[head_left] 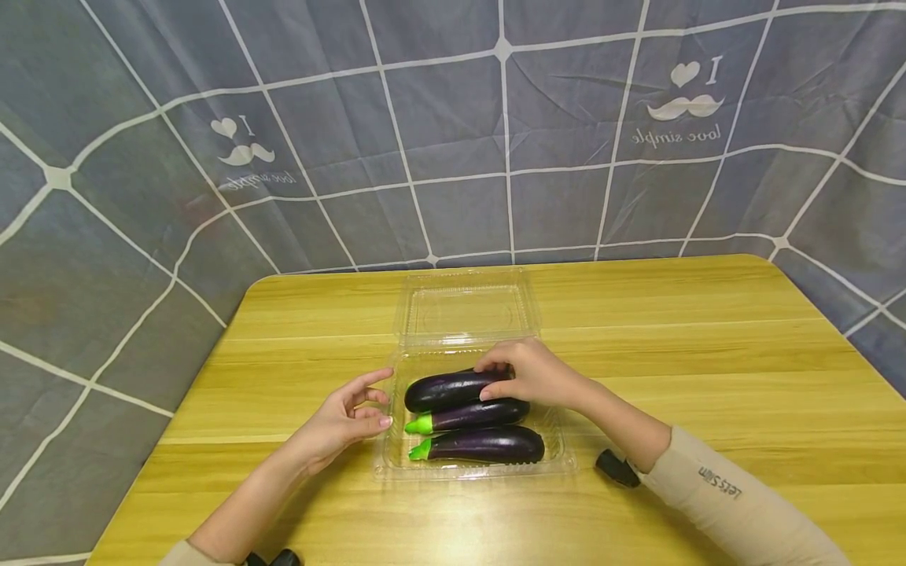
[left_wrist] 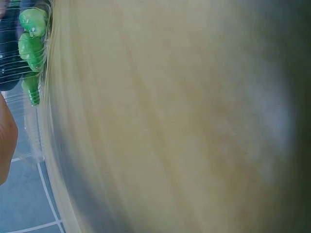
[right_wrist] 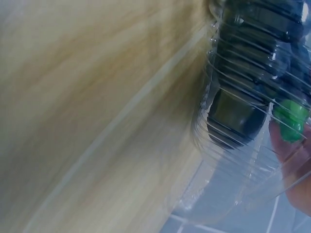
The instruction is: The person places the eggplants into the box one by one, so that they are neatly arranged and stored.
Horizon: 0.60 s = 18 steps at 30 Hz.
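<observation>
A clear plastic clamshell box [head_left: 476, 472] lies on the table with three dark purple eggplants inside, side by side. My right hand [head_left: 531, 373] reaches in from the right and holds the right end of the far eggplant [head_left: 446, 387] between thumb and fingers. In the right wrist view a green stem [right_wrist: 291, 119] shows beside a finger. The middle eggplant [head_left: 467, 415] and the near eggplant [head_left: 488, 445] have their green stems at the left. My left hand [head_left: 347, 420] is at the box's left edge, thumb and forefinger extended at the rim, other fingers loosely bent.
The box's clear lid [head_left: 467, 310] is folded back, away from me. The wooden table [head_left: 679, 338] extends on both sides. A grey curtain with white lines [head_left: 453, 141] hangs behind it. Black objects are by the right sleeve [head_left: 617, 468] and left sleeve [head_left: 283, 558].
</observation>
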Motion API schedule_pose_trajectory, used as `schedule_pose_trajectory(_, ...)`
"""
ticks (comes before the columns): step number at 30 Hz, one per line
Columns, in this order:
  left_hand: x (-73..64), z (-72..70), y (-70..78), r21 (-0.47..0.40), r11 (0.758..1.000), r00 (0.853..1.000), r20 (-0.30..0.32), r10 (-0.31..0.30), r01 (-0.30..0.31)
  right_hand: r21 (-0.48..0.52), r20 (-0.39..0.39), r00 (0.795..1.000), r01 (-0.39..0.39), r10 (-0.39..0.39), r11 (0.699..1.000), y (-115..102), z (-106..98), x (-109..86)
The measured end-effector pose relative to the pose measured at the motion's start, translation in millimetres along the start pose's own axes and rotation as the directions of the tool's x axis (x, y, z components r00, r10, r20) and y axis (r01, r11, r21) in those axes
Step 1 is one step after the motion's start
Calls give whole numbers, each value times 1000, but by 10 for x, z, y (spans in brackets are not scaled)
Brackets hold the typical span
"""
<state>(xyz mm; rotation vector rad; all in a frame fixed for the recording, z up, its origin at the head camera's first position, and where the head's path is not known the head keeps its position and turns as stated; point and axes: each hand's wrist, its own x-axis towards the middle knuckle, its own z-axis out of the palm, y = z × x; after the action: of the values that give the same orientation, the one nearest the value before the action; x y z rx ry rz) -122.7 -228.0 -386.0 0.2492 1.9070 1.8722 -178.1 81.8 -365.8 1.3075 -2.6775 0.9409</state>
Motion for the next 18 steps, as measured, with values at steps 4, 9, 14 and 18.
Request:
schedule_pose_trajectory(4, 4, -13, -9, 0, 1000, 1000, -1, -7, 7, 35, 3, 999, -33, 33, 999, 15, -11, -10)
schedule_pose_trajectory(9, 0, -20, -13, 2, 1000, 1000, -2, -11, 11, 118, -25, 998, -53, 56, 992, 40, -61, -30)
schedule_pose_trajectory(14, 0, -21, -15, 5, 1000, 1000, -6, -17, 17, 178, -46, 996, -64, 73, 982, 61, -128, -60)
schedule_pose_trajectory(18, 5, -25, -18, 2, 1000, 1000, -4, -15, 15, 201, -46, 994, -90, 102, 975, 78, -180, -101)
